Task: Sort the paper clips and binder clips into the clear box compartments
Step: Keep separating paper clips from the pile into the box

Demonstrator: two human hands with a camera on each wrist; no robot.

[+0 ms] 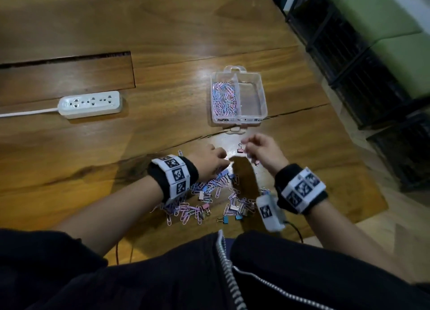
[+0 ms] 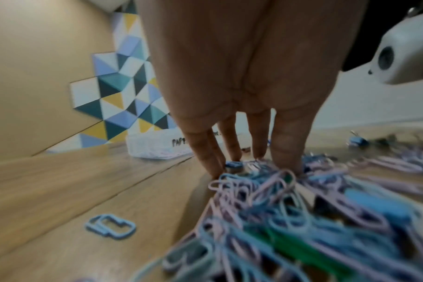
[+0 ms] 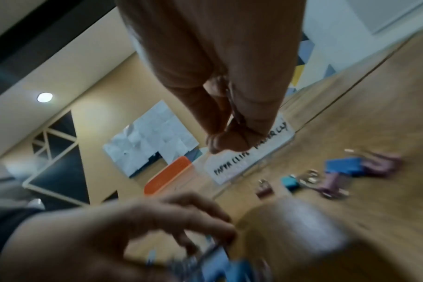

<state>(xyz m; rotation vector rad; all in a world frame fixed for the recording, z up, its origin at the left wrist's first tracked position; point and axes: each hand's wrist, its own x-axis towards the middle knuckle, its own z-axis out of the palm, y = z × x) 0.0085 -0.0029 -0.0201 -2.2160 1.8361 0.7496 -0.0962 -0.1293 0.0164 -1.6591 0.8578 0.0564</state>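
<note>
Roughly a third done, by the look of it: the clear box [image 1: 239, 121] sits far of the hands, its left compartment loaded with paper clips [image 1: 223, 99], right one bare. A mixed pile [image 1: 216, 193] is left near. Left hand [image 1: 210, 163] is pressed in with straight fingers; right hand [image 1: 264, 152] pinches something thin, can't tell what.

R hand [image 3: 229, 122] pinch contents unclear | box label [image 1: 239, 120] part unreadable

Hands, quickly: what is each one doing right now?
Left hand: open, straight fingers on the clip pile.
Right hand: fingers curled; holding anything cannot be told.
</note>
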